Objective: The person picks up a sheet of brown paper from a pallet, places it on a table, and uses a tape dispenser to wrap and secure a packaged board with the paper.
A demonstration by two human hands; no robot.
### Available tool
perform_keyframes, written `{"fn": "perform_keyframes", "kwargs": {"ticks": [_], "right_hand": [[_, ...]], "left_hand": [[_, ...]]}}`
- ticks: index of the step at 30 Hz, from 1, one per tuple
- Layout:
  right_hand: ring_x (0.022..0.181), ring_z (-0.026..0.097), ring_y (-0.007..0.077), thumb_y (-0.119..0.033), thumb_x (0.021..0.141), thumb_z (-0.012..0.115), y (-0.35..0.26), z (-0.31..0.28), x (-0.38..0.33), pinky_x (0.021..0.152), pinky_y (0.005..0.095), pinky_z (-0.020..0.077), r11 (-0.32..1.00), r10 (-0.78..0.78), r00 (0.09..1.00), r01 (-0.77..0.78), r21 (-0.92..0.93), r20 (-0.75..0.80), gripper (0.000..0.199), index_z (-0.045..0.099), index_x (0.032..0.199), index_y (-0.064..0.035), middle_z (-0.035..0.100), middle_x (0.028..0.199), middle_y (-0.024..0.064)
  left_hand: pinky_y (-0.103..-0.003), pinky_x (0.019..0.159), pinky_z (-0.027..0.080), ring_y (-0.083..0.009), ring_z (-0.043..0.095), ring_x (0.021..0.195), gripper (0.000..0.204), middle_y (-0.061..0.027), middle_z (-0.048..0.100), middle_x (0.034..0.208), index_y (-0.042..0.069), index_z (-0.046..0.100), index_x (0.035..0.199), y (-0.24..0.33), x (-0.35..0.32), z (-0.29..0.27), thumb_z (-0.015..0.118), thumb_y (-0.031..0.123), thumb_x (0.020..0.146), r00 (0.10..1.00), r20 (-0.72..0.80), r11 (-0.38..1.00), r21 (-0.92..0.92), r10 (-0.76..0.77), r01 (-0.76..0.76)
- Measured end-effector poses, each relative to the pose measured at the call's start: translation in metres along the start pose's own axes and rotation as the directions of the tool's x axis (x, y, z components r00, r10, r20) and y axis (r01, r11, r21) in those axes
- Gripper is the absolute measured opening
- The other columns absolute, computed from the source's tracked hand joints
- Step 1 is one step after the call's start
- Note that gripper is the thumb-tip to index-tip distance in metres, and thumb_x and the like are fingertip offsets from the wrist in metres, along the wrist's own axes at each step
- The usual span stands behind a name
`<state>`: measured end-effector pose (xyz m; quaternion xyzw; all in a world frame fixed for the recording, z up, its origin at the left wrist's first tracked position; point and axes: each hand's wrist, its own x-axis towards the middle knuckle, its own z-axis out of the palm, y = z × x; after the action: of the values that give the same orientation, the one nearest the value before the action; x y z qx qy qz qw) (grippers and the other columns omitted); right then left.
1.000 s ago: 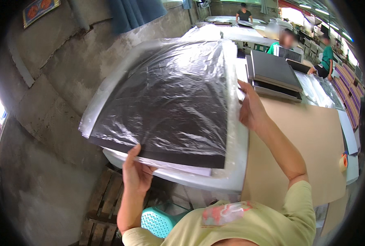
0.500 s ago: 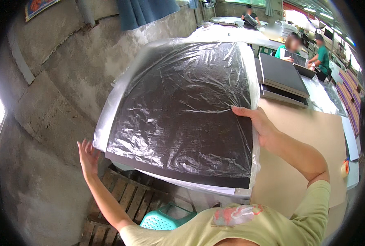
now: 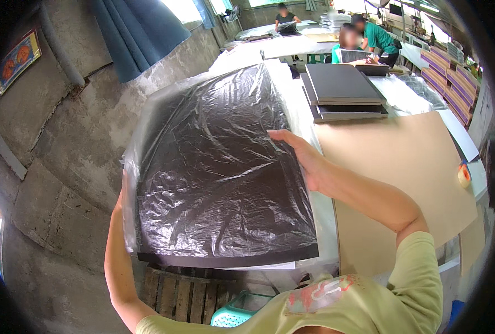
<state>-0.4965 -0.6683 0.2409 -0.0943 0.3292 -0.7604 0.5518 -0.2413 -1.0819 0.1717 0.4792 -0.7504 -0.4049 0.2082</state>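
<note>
A large black panel (image 3: pixel 219 161) lies in front of me under a clear, wrinkled plastic bag (image 3: pixel 129 222). Its near edge sticks out bare from the plastic. My right hand (image 3: pixel 307 162) grips the panel's right side, thumb on top over the plastic and the other fingers hidden beneath. At the left edge, my left hand (image 3: pixel 122 190) is mostly behind the plastic, so its fingers do not show.
Brown board (image 3: pixel 392 183) covers the table at right, with a tape roll (image 3: pixel 464 175) on it. Black box-like panels (image 3: pixel 345 86) are stacked beyond. A turquoise stool (image 3: pixel 233 316) and wooden pallet (image 3: pixel 183 295) are below. Co-workers (image 3: pixel 378 38) stand farther back.
The view has turned to the right. My left hand, open beside the panel's near left corner before, is now farther up the left edge, behind the plastic. My right hand keeps its grip.
</note>
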Motion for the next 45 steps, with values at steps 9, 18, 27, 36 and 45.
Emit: {"fn": "perform_keyframes", "kwargs": {"ticks": [9,18,27,36,45], "right_hand": [[0.115,0.034,0.0339,-0.028,0.062,0.077,0.029,-0.05,0.019,0.096,0.0406,0.0352,0.535,-0.681,0.695,0.256,-0.805,-0.231,0.083,0.033,0.122,0.0101,0.027,0.125,0.0209],[0.092,0.052,0.0412,-0.037,0.073,0.069,0.057,-0.057,-0.058,0.08,0.0392,0.0432,-0.031,-0.749,0.61,0.356,-0.934,0.258,0.067,0.038,0.116,0.0038,0.039,0.115,0.0254],[0.08,0.06,0.0273,-0.031,0.073,0.072,0.05,-0.131,-0.142,0.071,0.0341,0.045,0.223,-0.499,0.809,0.467,-0.856,0.311,0.063,0.04,0.118,-0.0003,0.061,0.089,0.0159],[0.113,0.043,0.0272,-0.03,0.066,0.078,-0.021,-0.244,-0.276,0.096,0.0376,0.0326,0.086,-0.749,0.601,0.506,-0.858,0.28,0.077,0.039,0.123,0.0042,0.049,0.118,0.0179],[0.102,0.052,0.0218,-0.024,0.07,0.075,-0.144,-0.411,-0.438,0.088,0.0314,0.04,0.114,-0.925,0.369,0.499,-0.859,0.091,0.066,0.043,0.118,0.0072,0.054,0.113,0.0163]], "left_hand": [[-0.036,0.091,0.036,-0.0241,0.042,0.108,0.065,-0.0198,0.042,0.121,-0.008,0.037,0.117,-0.023,-0.019,0.075,0.058,0.042,0.083,0.982,-0.09,0.936,-0.297,0.168,-0.187],[-0.047,0.094,0.035,-0.0332,0.04,0.115,0.068,-0.0203,0.039,0.129,-0.002,0.032,0.13,-0.146,-0.135,0.238,0.035,0.052,0.088,0.994,-0.012,0.746,-0.661,0.104,-0.086],[-0.042,0.081,0.041,-0.0291,0.048,0.097,0.061,-0.0185,0.048,0.113,-0.006,0.043,0.116,-0.181,-0.305,0.281,0.04,0.048,0.087,0.931,-0.36,0.803,-0.573,-0.063,-0.167],[-0.037,0.068,0.048,-0.0251,0.055,0.079,0.057,-0.0168,0.057,0.097,-0.01,0.054,0.102,-0.057,-0.36,0.327,0.046,0.045,0.086,0.868,-0.471,0.862,-0.365,0.154,-0.351],[-0.032,0.069,0.042,-0.0184,0.047,0.081,0.047,-0.0113,0.052,0.096,-0.003,0.047,0.101,0.101,-0.396,0.542,0.056,0.038,0.079,0.722,-0.497,0.512,-0.509,0.481,-0.692]]}}
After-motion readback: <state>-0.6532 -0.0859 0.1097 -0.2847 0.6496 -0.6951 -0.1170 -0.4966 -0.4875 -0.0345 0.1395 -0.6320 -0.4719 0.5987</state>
